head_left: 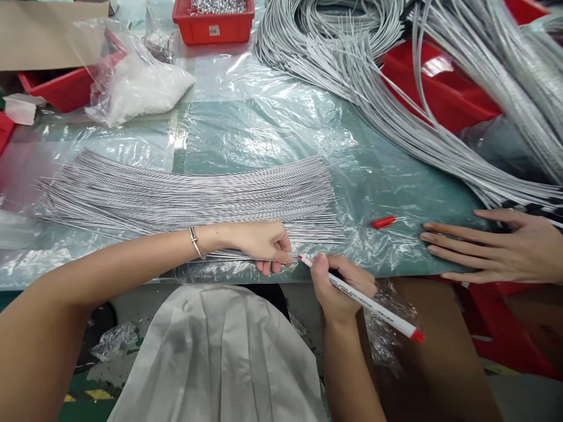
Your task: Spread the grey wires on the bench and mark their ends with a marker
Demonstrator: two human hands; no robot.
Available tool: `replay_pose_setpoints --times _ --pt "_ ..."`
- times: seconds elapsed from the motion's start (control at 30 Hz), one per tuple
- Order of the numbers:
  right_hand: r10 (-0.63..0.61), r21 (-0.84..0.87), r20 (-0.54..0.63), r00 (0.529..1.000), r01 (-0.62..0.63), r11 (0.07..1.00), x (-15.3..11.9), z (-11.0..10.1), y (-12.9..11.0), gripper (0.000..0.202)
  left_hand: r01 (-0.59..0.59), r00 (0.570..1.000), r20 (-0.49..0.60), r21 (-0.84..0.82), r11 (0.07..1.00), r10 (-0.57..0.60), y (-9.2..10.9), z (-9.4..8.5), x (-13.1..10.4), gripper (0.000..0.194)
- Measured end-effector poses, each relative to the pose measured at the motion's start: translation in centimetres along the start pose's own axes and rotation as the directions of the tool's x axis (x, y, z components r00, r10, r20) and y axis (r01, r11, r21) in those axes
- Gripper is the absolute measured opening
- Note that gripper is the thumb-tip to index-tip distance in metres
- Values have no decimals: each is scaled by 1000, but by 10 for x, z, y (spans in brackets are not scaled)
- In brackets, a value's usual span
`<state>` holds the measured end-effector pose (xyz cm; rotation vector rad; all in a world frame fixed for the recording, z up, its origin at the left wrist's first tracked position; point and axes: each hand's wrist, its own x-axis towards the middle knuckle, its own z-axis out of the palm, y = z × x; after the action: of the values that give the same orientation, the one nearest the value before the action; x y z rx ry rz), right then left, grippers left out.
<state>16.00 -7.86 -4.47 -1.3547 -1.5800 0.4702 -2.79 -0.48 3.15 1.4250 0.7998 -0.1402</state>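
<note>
Many thin grey wires [197,193] lie side by side across the plastic-covered table [246,129]. At the table's front edge my left hand [270,246] pinches a few wires near their right ends. My right hand [341,284] grips a white marker [369,305] with a red end; its bare red tip points left, at the wire ends beside my left fingertips. Whether the tip touches a wire is too small to tell. A red marker cap [383,222] rests on the plastic to the right of the wires.
Another person's hand [505,246] lies spread at the right edge. Large wire coils [343,64] and a red bin [440,88] fill the back right. At the back stand a red tray [213,26] and a bag of white pieces [141,88]. A cardboard box [431,351] sits below the edge.
</note>
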Motion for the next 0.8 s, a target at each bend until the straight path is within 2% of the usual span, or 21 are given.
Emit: replay_pose_setpoints --times 0.1,0.53,0.8 --pt "-24 -64 -64 998 20 998 3 0 -8 21 -24 1000 6 9 1000 24 -3 -1 1 25" --pt "-22 -45 -17 1000 21 999 7 -1 -11 26 -48 999 9 -15 999 48 -10 -1 1 26" --pt "1 10 18 1000 -1 1000 7 -3 -9 27 -21 1000 10 0 1000 21 -5 -1 -1 27"
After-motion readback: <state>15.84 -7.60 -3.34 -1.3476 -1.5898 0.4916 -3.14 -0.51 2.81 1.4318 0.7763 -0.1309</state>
